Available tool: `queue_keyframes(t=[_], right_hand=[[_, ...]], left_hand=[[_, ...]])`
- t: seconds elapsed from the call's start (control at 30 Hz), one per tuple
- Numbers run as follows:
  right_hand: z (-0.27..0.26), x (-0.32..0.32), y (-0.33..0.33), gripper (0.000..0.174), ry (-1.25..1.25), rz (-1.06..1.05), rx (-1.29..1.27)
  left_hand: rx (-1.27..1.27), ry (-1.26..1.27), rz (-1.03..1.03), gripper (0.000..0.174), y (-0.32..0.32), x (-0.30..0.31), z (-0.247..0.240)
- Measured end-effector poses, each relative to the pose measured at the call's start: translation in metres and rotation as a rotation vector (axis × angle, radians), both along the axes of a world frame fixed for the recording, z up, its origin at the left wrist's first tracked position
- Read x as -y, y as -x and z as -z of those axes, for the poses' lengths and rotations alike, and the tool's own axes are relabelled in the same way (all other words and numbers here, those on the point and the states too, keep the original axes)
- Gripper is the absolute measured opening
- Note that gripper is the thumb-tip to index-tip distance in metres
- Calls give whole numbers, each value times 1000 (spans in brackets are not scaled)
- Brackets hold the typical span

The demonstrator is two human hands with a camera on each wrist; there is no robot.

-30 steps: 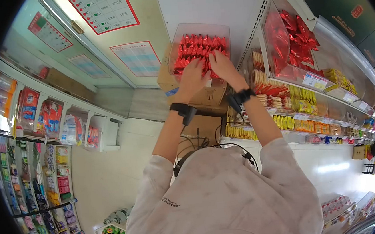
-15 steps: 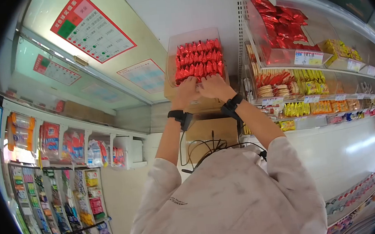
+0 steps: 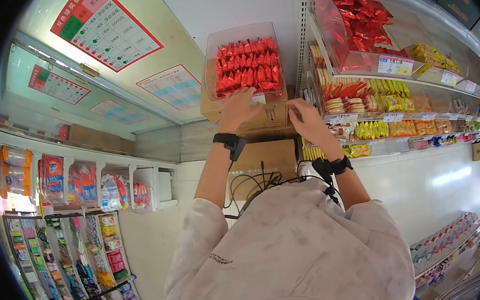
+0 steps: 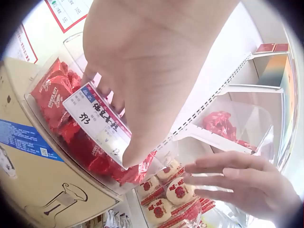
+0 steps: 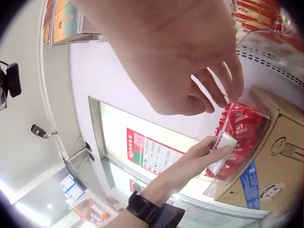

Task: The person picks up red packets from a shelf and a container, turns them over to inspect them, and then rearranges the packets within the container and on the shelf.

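The price tag (image 4: 97, 122), pinched between the thumb and fingers of the left hand (image 3: 240, 111) at the clear bin (image 3: 241, 33), looks light and slick, probably best gripped by its edges, while the right hand (image 3: 308, 122) hovers loosely bent, holding nothing.

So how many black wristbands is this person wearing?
2: one wristband behind the left hand, which pinches the price tag; another wristband behind the right hand.

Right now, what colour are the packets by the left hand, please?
The packets are red, clearest in head view.
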State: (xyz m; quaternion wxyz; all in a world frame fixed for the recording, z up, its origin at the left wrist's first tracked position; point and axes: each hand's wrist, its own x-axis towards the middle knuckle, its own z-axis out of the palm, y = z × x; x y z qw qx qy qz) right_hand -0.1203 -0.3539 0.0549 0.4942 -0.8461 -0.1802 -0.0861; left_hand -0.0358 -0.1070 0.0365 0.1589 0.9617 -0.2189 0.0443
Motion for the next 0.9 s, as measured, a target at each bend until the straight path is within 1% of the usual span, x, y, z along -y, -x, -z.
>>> queue_keyframes(t=[0.07, 0.13, 0.2, 0.23, 0.3, 0.33, 0.4, 0.43, 0.53, 0.6, 0.63, 0.67, 0.7, 0.77, 0.8, 0.87, 0.9], right_hand=[[4, -2, 1, 29, 9, 0, 3], [-13, -18, 5, 28, 35, -11, 19], [-13, -39, -12, 27, 62, -44, 219], [-12, -49, -25, 27, 76, -56, 318], [-4, -67, -52, 27, 326, 102, 577], [1, -71, -62, 28, 454, 179, 706], [9, -60, -73, 31, 703, 56, 535], [12, -53, -78, 33, 828, -14, 447], [7, -47, -85, 34, 818, -135, 389], [-3, -51, -101, 35, 871, -189, 249], [-8, -53, -109, 36, 892, -205, 181], [-11, -58, -113, 37, 812, -193, 173], [-8, -61, -116, 37, 804, -180, 189], [13, -68, -117, 37, 787, -164, 222], [26, -70, -114, 38, 763, -118, 298], [49, -66, -107, 43, 714, -16, 450], [49, -66, -104, 45, 718, -12, 466]], left_hand=[[-6, -44, 0, 61, -1, 4, -1], [-7, -49, -1, 60, -1, 4, 0], [-7, -20, 2, 59, -1, 2, 2], [82, 14, 7, 58, -3, 1, 8], [254, 92, 13, 56, -6, 2, 25], [273, 52, 26, 55, -3, 2, 26], [313, -27, 48, 53, 1, 0, 27], [274, 11, 48, 53, 1, -1, 26], [166, 103, 12, 53, 4, -4, 25], [120, 108, -30, 53, 2, -2, 24], [116, 73, -44, 53, 1, -1, 24], [112, 35, -54, 53, 1, 0, 24], [110, -2, -64, 53, -1, 1, 25], [236, 91, 14, 54, -8, -5, 40], [297, 135, 51, 55, -8, -9, 44], [415, 177, -55, 58, 4, -17, 32], [478, 202, -100, 60, 5, -20, 26]])
